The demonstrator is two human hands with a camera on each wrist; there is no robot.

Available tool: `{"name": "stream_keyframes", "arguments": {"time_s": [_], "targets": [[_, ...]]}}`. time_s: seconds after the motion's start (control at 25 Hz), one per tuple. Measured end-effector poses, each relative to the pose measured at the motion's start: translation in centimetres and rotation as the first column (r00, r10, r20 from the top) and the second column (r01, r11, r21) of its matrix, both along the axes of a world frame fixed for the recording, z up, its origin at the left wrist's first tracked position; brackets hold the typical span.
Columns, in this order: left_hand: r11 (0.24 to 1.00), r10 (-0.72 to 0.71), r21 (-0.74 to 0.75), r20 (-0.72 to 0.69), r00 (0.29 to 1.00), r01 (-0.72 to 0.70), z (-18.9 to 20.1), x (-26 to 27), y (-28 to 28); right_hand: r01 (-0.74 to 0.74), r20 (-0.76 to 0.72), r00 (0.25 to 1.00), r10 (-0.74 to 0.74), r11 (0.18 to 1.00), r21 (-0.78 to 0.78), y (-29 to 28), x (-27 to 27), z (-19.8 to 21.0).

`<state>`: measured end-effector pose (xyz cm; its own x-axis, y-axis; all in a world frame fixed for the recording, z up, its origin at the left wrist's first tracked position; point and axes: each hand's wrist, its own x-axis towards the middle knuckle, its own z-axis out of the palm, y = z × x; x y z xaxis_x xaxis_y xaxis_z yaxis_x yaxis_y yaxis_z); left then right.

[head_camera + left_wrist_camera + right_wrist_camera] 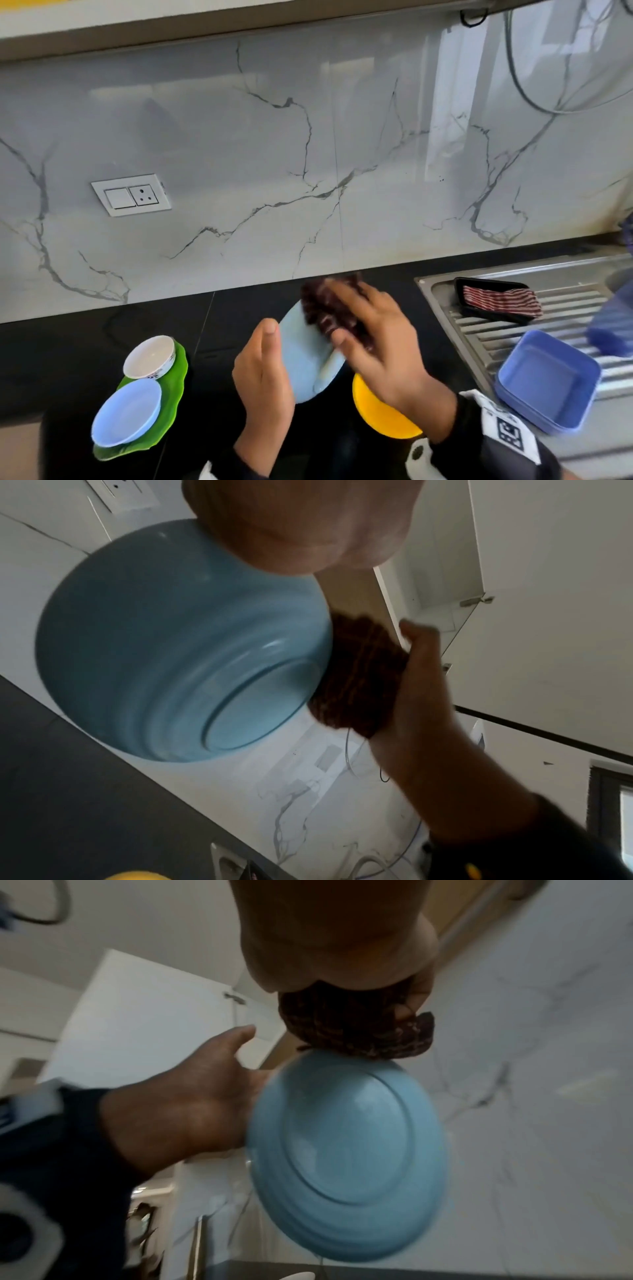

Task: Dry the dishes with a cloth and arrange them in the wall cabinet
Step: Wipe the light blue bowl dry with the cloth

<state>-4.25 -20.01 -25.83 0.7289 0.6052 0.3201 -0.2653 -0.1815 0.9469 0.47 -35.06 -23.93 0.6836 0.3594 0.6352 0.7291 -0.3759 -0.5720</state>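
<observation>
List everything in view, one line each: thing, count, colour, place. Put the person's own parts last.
blue plate: 1, light blue, held on edge above the counter
cloth: 1, dark maroon patterned, pressed against the held plate
small blue plate: 1, light blue, on the green plate
white bowl: 1, white, on the green plate
green plate: 1, green, wavy-edged, on the counter at left
yellow dish: 1, yellow, on the counter under the right wrist
blue container: 1, blue, square, on the sink drainboard
black tray: 1, black, on the drainboard, holding a striped red-and-white cloth
wall socket: 1, white, on the backsplash
left hand: holds the blue plate
right hand: presses the cloth onto it
</observation>
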Motion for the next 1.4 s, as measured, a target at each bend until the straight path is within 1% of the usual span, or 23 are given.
{"name": "stream_keyframes", "arguments": {"time_s": [0.08,0.16,0.2,0.32,0.4,0.44,0.48,0.52,0.56,0.6,0.64,0.68,0.72,0.76,0.8,0.84,0.92,1.04,1.16,1.24,1.32,1.36,1.4], "targets": [[0.983,-0.122,-0.137,-0.016,0.992,0.119,0.1,-0.2,-0.6,0.009,0.219,0.975,0.045,0.971,-0.240,1.3,-1.8,0.3],[0.891,-0.261,-0.356,0.109,0.959,0.283,0.6,-0.6,-0.9,0.035,0.357,0.929,0.095,0.939,-0.341,1.8,-2.9,-0.1],[0.874,-0.275,-0.366,0.174,0.946,0.321,0.8,-0.7,-1.0,0.063,0.409,0.908,0.087,0.938,-0.341,1.8,-3.0,-0.4],[0.963,-0.167,-0.177,0.203,0.965,0.203,0.9,-0.9,-1.2,0.117,0.451,0.893,-0.007,0.970,-0.215,1.6,-1.9,0.1],[0.986,-0.130,-0.079,0.219,0.967,0.150,1.3,-0.9,-1.6,0.136,0.341,0.936,-0.091,0.984,-0.111,1.3,-0.8,1.4],[0.991,-0.111,-0.055,0.218,0.970,0.126,1.5,-1.0,-1.8,0.114,0.237,0.966,-0.102,0.993,-0.040,1.1,-0.2,2.2],[0.994,-0.094,-0.028,0.203,0.975,0.102,1.7,-1.1,-2.0,0.048,0.081,0.995,-0.053,0.997,0.056,0.7,0.8,3.0],[0.996,-0.089,0.007,0.188,0.978,0.090,1.9,-1.3,-2.2,-0.035,-0.111,0.992,0.057,0.982,0.188,0.1,2.1,3.6],[0.995,-0.092,0.051,0.182,0.979,0.084,1.9,-1.5,-2.6,-0.100,-0.281,0.940,0.193,0.945,0.312,-0.5,3.4,4.0],[0.992,-0.100,0.093,0.175,0.979,0.085,1.8,-1.8,-3.0,-0.117,-0.397,0.877,0.272,0.921,0.371,-1.1,4.5,4.1],[0.990,-0.103,0.115,0.170,0.980,0.084,1.6,-1.9,-3.3,-0.128,-0.428,0.856,0.289,0.922,0.366,-1.6,4.9,4.2],[0.991,-0.096,0.108,0.173,0.980,0.078,1.5,-2.0,-3.4,-0.141,-0.388,0.877,0.283,0.925,0.354,-1.6,4.7,3.9],[0.995,-0.082,0.075,0.184,0.980,0.070,1.4,-2.0,-3.5,-0.150,-0.268,0.932,0.242,0.934,0.324,-1.3,4.0,3.6],[0.997,-0.074,0.032,0.195,0.978,0.069,1.5,-1.7,-3.5,-0.167,-0.103,0.974,0.204,0.942,0.292,-0.9,3.0,3.1],[0.996,-0.079,-0.024,0.206,0.975,0.086,1.7,-1.3,-3.3,-0.201,0.071,0.979,0.189,0.949,0.243,-0.2,1.6,2.5],[0.990,-0.101,-0.076,0.223,0.970,0.120,2.1,-1.1,-3.0,-0.226,0.231,0.955,0.185,0.960,0.165,0.5,0.4,1.4],[0.972,-0.160,-0.133,0.234,0.959,0.195,2.7,-0.6,-2.4,-0.200,0.438,0.882,0.175,0.980,0.012,1.8,-1.2,-0.7],[0.975,-0.184,-0.099,0.151,0.971,0.200,3.0,-0.3,-1.9,-0.154,0.499,0.855,0.142,0.988,-0.018,2.3,-0.1,-0.9],[0.988,-0.083,0.139,0.125,0.989,0.065,3.3,0.4,-0.9,-0.209,0.478,0.868,0.138,0.973,0.099,2.8,0.9,0.9],[0.962,-0.036,0.274,0.142,0.989,-0.004,3.7,0.6,-1.0,-0.250,0.410,0.899,0.156,0.950,0.186,2.7,1.3,2.1],[0.963,0.018,0.264,0.156,0.988,-0.060,4.4,-0.1,-2.0,-0.271,0.118,0.962,0.245,0.851,0.450,2.1,3.4,3.3],[0.969,0.030,0.237,0.152,0.988,-0.066,4.6,-0.5,-2.5,-0.217,-0.106,0.931,0.349,0.765,0.606,1.6,4.5,4.4],[0.974,0.035,0.216,0.153,0.988,-0.068,4.6,-0.9,-3.0,-0.128,-0.328,0.808,0.489,0.690,0.713,1.2,5.8,5.3]]}}
